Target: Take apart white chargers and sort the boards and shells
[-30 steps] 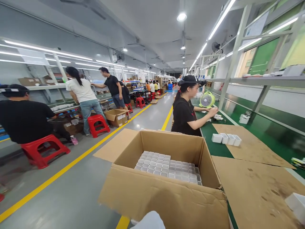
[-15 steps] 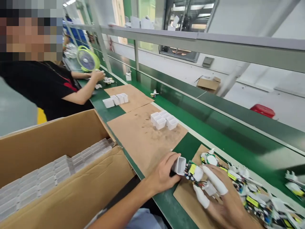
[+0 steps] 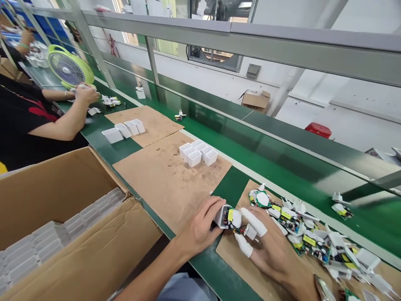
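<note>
My left hand (image 3: 200, 223) is closed around a small white plastic case (image 3: 220, 216), its open mouth turned to the right. White finger cots cover the thumb and a finger of my right hand (image 3: 266, 244), which grips a small circuit board (image 3: 232, 217) with a yellow-wrapped part. The board's left end is at the mouth of the case and seems partly inside. Below my right fingertips, a white plug piece (image 3: 250, 232) hangs by short wires from the board. Several similar boards with plugs (image 3: 310, 240) lie heaped on cardboard to the right of my right hand.
Several white cases (image 3: 194, 156) stand on a cardboard sheet (image 3: 150, 167). A carton (image 3: 72, 251) of cases is at left. A co-worker's hands (image 3: 84, 94) work near a green fan (image 3: 70, 67). Single boards (image 3: 342, 209) sit on the green belt (image 3: 266, 161) behind.
The circuit board has moved left to the mouth of the case, closing the gap between them. My view has turned right, so the scene sits further left.
</note>
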`<state>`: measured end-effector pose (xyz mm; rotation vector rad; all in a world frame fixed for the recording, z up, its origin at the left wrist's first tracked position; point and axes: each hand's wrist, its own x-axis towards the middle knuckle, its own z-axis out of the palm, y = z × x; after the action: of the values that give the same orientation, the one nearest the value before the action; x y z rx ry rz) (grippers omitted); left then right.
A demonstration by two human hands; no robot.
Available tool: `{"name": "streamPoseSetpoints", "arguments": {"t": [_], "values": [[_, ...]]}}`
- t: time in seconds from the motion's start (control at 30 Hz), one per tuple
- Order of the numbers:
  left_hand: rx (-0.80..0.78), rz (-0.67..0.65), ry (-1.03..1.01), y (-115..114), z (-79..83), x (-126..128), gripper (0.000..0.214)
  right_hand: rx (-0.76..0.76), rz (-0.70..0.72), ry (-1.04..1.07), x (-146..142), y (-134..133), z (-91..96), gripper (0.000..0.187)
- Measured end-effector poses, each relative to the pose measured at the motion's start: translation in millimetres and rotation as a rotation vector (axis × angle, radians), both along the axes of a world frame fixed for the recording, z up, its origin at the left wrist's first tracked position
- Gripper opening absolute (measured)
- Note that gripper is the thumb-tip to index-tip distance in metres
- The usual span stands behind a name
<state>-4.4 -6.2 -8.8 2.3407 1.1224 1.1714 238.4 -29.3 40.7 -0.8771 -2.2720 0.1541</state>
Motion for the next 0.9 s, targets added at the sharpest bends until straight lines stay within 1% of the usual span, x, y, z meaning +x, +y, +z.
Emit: {"name": "streamPoseSetpoints", "arguments": {"t": [0.23, 0.5, 0.7, 0.9], "values": [[0.017, -0.016, 0.032, 1.9, -0.4, 0.0, 0.066, -0.03, -0.018, 0.013, -5.2, 0.2, 4.8, 0.075], [0.011, -0.024, 0.051, 1.3, 3.3, 0.5, 0.065, -0.011, -0.039, -0.011, -5.9, 0.5, 5.1, 0.076], [0.02, -0.032, 0.046, 2.5, 0.8, 0.5, 0.064, -0.027, -0.06, -0.016, -8.6, -1.2, 8.3, 0.071], [0.023, -0.033, 0.033, 2.7, 0.0, 1.1, 0.064, -0.004, -0.039, -0.012, -9.2, -2.1, 7.6, 0.07]]}}
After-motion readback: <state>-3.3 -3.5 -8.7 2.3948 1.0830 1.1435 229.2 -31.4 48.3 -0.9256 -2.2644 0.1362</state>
